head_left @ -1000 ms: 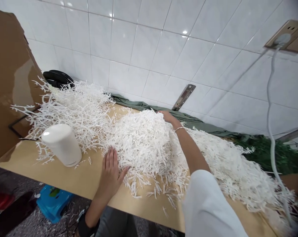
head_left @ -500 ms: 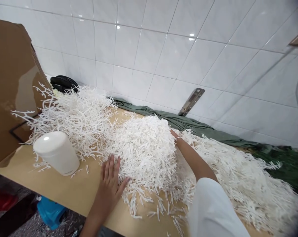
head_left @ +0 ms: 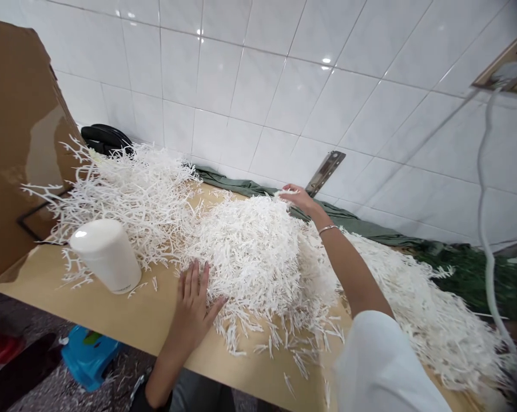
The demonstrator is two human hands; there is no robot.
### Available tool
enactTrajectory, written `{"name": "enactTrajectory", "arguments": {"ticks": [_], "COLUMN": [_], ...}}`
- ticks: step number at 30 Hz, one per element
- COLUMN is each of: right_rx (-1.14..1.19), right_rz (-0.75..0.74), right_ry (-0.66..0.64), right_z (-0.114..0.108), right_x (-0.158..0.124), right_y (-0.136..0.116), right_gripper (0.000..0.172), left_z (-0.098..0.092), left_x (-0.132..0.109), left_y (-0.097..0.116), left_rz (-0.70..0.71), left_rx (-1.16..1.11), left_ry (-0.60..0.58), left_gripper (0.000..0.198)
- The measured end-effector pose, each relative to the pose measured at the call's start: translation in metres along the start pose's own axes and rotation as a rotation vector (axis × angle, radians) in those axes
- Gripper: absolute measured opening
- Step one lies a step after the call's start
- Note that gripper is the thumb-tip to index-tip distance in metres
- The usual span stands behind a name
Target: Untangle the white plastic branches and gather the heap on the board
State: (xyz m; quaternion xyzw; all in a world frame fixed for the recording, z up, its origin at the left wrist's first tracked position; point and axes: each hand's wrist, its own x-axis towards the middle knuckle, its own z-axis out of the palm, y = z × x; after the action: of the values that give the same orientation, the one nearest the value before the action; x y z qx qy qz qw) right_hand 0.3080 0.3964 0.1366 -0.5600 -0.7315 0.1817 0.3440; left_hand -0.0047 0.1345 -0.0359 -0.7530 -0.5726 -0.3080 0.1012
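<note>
A mound of short white branching pieces (head_left: pixel 254 252) lies on the brown tabletop (head_left: pixel 130 320). My left hand (head_left: pixel 193 306) rests at the mound's left front edge, fingers spread and holding nothing. At the mound's back right edge is my right hand (head_left: pixel 299 199), bent over some white pieces; its fingers curl together, and what is between them is too small to make out. A looser heap of longer white branches (head_left: pixel 134 200) spreads on the left, behind a white cylinder (head_left: pixel 108 257). More white pieces (head_left: pixel 413 303) stretch out to the right of my right arm.
A cardboard box (head_left: pixel 22 143) stands at the far left. Green cloth (head_left: pixel 353 220) runs along the tiled wall, beside a metal strip (head_left: pixel 326 173). A white cable (head_left: pixel 484 200) hangs from a socket at the right. Below the table is a blue stool (head_left: pixel 89 355).
My right hand has come up from behind the mound to its top back edge and is now visible. My left hand has stayed beside the mound. The view has shifted slightly right.
</note>
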Motion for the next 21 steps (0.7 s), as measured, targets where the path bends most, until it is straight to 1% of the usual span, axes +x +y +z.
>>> {"name": "enactTrajectory", "arguments": {"ticks": [3, 5, 6, 7, 9, 10, 11, 12, 14, 16, 18, 19, 20, 21], "right_rx": [0.062, 0.081, 0.056, -0.001, -0.169, -0.254, -0.323, -0.364, -0.402, -0.456, -0.512, -0.539, -0.572, -0.64], "right_rz": [-0.063, -0.095, -0.102, -0.101, -0.08, -0.063, -0.046, -0.03, -0.022, -0.067, -0.139, -0.166, -0.167, -0.133], "right_ry": [0.063, 0.037, -0.022, -0.109, -0.292, -0.358, -0.394, -0.402, -0.371, -0.291, -0.177, -0.136, -0.142, -0.207], "right_z": [-0.023, -0.03, -0.031, -0.03, -0.027, -0.025, -0.025, -0.025, -0.028, -0.027, -0.014, -0.001, 0.017, 0.037], "right_x": [0.002, -0.002, -0.006, -0.01, -0.017, -0.019, -0.021, -0.022, -0.023, -0.022, -0.022, -0.021, -0.019, -0.016], "right_y": [-0.027, -0.049, -0.059, -0.068, -0.082, -0.087, -0.092, -0.097, -0.111, -0.132, -0.159, -0.173, -0.186, -0.197], "right_gripper": [0.052, 0.051, 0.05, 0.048, 0.042, 0.039, 0.038, 0.037, 0.039, 0.041, 0.041, 0.04, 0.04, 0.041], "left_z": [-0.001, -0.001, -0.002, -0.002, -0.002, -0.002, -0.003, -0.003, -0.004, -0.005, -0.006, -0.006, -0.006, -0.007], "left_x": [0.0, -0.001, -0.001, -0.001, -0.001, -0.001, -0.001, -0.001, 0.0, 0.0, 0.0, -0.001, -0.001, -0.002], "left_y": [0.0, -0.001, -0.001, -0.001, -0.001, -0.001, -0.001, 0.0, 0.001, 0.001, 0.001, 0.0, 0.0, 0.0], "left_rz": [-0.002, 0.002, 0.006, 0.008, 0.007, 0.005, -0.001, -0.008, -0.022, -0.035, -0.044, -0.047, -0.049, -0.051], "left_rx": [-0.027, -0.04, -0.045, -0.049, -0.052, -0.052, -0.051, -0.051, -0.058, -0.07, -0.081, -0.085, -0.088, -0.09], "left_ry": [0.013, 0.015, 0.016, 0.017, 0.018, 0.017, 0.014, 0.008, -0.007, -0.025, -0.04, -0.046, -0.052, -0.058], "left_gripper": [0.077, 0.077, 0.077, 0.077, 0.076, 0.076, 0.075, 0.075, 0.075, 0.076, 0.076, 0.076, 0.076, 0.076]}}
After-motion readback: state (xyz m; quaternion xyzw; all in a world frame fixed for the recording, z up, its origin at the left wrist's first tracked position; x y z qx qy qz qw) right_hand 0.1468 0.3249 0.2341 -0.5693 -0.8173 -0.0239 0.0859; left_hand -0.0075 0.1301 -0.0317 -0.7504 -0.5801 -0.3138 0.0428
